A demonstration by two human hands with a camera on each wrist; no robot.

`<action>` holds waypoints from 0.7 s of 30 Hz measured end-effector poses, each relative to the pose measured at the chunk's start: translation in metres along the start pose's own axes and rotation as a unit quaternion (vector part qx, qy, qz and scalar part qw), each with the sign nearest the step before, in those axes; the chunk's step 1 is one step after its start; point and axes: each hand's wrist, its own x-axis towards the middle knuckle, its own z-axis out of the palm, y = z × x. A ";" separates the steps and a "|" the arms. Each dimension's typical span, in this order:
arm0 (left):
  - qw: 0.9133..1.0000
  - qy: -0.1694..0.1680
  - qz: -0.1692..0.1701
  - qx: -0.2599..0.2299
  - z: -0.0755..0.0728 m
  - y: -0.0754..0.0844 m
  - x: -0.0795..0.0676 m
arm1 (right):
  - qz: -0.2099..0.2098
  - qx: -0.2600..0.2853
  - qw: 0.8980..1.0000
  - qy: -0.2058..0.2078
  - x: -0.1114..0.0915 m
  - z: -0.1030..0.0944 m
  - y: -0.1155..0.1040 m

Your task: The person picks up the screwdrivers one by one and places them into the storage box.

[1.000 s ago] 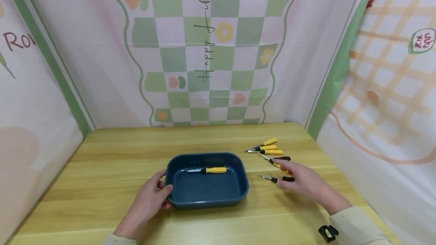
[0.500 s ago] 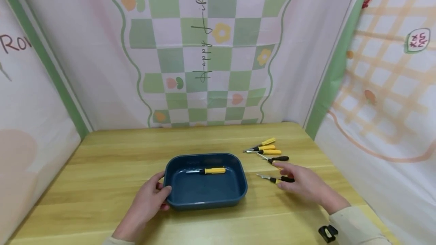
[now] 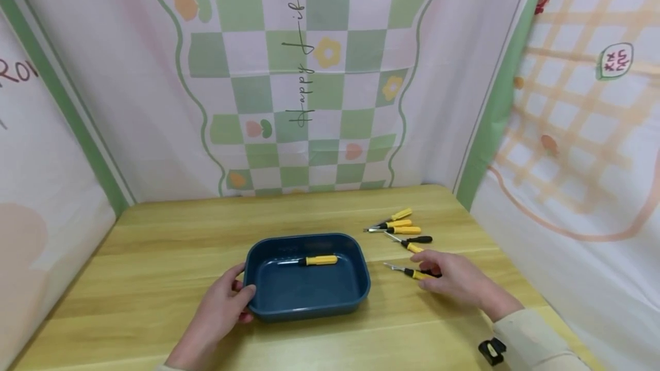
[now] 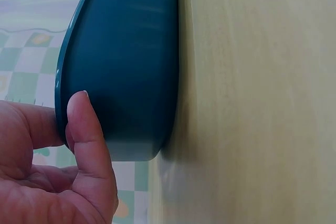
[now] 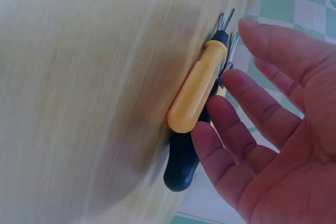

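My left hand (image 3: 219, 305) grips the left end of a dark blue rectangular tray (image 3: 309, 309), thumb and fingers on either side of its wall (image 4: 126, 61). Inside lies a yellow-handled screwdriver (image 3: 321, 260). My right hand (image 3: 459, 280) hovers with parted, bent fingers at the handle end of another yellow-handled tool (image 3: 420, 275). In the right wrist view that yellow handle (image 5: 197, 90) lies beside a black handle (image 5: 181, 163); the palm faces them. The fingertips overlap the black handle in view; whether they touch it cannot be told. Nothing is gripped there.
Beyond the right hand lie several more yellow-handled tools (image 3: 404, 230) in a loose cluster, with a black-handled one (image 3: 420, 239) beside them. A wooden table (image 3: 170, 268) carries everything. Patterned cloth (image 3: 319, 96) hangs behind the table and at both sides.
The head view has turned slightly, so everything appears a little further left. My right hand has drawn slightly nearer to me, uncovering more yellow handle. The left hand keeps its grip on the tray.
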 end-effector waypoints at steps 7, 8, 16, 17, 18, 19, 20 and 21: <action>1.000 -0.001 0.003 -0.003 0.000 0.000 0.000 | 0.000 0.011 1.000 -0.020 0.002 0.002 0.003; 1.000 -0.001 0.003 -0.003 0.000 0.000 0.000 | 0.002 0.013 1.000 -0.024 0.002 0.002 0.002; 1.000 -0.004 -0.002 0.002 -0.001 0.001 -0.001 | 0.013 0.012 0.999 -0.040 0.003 0.002 0.000; 1.000 -0.004 -0.003 0.003 -0.001 0.001 -0.001 | 0.012 0.013 0.999 -0.043 0.003 0.002 -0.001; 1.000 -0.004 -0.004 0.004 -0.001 0.002 0.000 | 0.008 0.013 0.999 -0.044 0.003 0.003 -0.001; 1.000 -0.004 -0.005 0.005 -0.001 0.002 0.000 | 0.004 0.011 0.999 -0.044 0.003 0.003 0.000; 1.000 -0.005 -0.006 0.005 -0.001 0.002 0.000 | 0.001 0.010 0.999 -0.046 0.002 0.003 0.000; 1.000 -0.005 -0.006 0.006 -0.001 0.002 0.000 | -0.001 0.010 0.999 -0.047 0.002 0.003 0.000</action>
